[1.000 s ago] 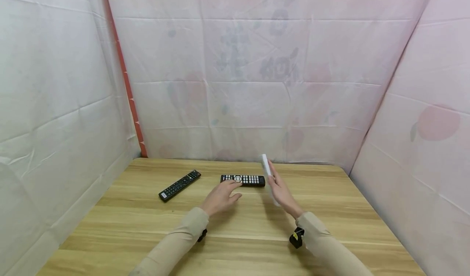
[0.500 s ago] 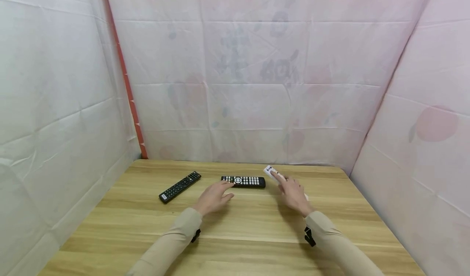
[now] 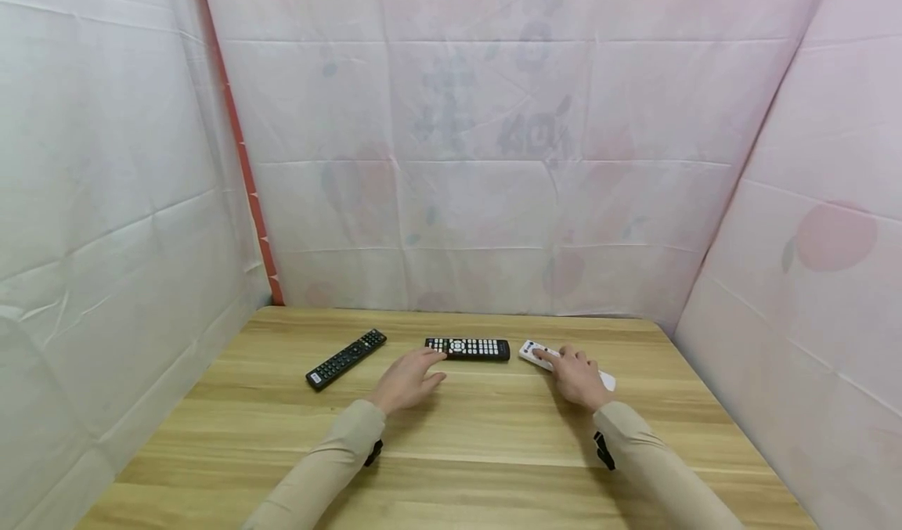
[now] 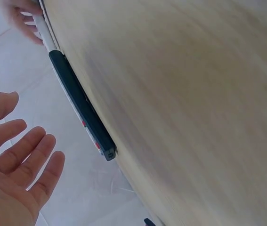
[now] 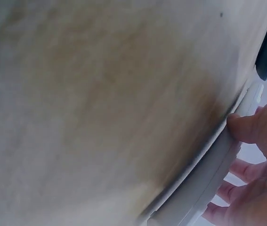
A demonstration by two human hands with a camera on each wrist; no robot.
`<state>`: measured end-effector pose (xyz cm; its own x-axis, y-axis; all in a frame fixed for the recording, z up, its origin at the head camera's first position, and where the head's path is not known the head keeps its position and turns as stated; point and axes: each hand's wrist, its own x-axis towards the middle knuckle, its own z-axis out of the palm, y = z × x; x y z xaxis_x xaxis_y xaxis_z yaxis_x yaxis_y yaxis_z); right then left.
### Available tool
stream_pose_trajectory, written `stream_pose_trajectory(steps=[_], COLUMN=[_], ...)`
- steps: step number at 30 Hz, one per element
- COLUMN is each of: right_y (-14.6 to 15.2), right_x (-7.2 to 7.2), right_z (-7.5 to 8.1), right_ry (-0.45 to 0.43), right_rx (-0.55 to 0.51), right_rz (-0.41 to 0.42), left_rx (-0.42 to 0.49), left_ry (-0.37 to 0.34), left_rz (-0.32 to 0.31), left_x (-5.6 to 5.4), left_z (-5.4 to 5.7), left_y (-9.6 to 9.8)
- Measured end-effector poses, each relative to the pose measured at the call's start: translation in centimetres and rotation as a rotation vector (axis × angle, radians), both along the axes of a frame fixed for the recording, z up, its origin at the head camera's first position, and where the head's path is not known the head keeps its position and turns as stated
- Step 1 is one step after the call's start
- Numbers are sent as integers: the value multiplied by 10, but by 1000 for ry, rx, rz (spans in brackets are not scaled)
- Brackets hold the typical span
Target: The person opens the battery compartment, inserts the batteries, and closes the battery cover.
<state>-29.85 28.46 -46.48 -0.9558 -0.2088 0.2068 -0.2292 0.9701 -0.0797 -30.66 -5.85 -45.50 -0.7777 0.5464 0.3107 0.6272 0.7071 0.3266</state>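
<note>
My right hand is over a white remote control at the right of the table. In the right wrist view its thumb presses the near edge of the white remote, with the other fingers across its button side. A thin dark gap shows between that remote and the tabletop. My left hand holds nothing; its fingers are relaxed and spread in the left wrist view. Its fingertips overlap the lower edge of a black remote control with white buttons in the head view. This black remote lies crosswise at the middle.
A second black remote control lies slanted on the left of the wooden table. Pale fabric walls enclose the back and both sides. A red strip runs down the back left corner.
The right hand has carried the white remote rightward and lowered it from a raised, edge-on tilt to nearly flat, buttons up. My left hand has drawn slightly left from the middle remote.
</note>
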Motion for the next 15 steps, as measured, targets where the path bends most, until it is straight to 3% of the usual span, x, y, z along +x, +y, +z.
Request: stream_pose_trajectory(steps=[10,15], right_y=[-3,-4], right_x=[-1,0], right_z=[-2,0], right_ry=[-38,-47], right_rx=[15,-20], right_rz=[-5,3], left_rx=[-3,41], left_ry=[-2,-30], left_rz=[-1,38], left_x=[-2,-2], left_z=[-2,0], left_y=[-5,-9])
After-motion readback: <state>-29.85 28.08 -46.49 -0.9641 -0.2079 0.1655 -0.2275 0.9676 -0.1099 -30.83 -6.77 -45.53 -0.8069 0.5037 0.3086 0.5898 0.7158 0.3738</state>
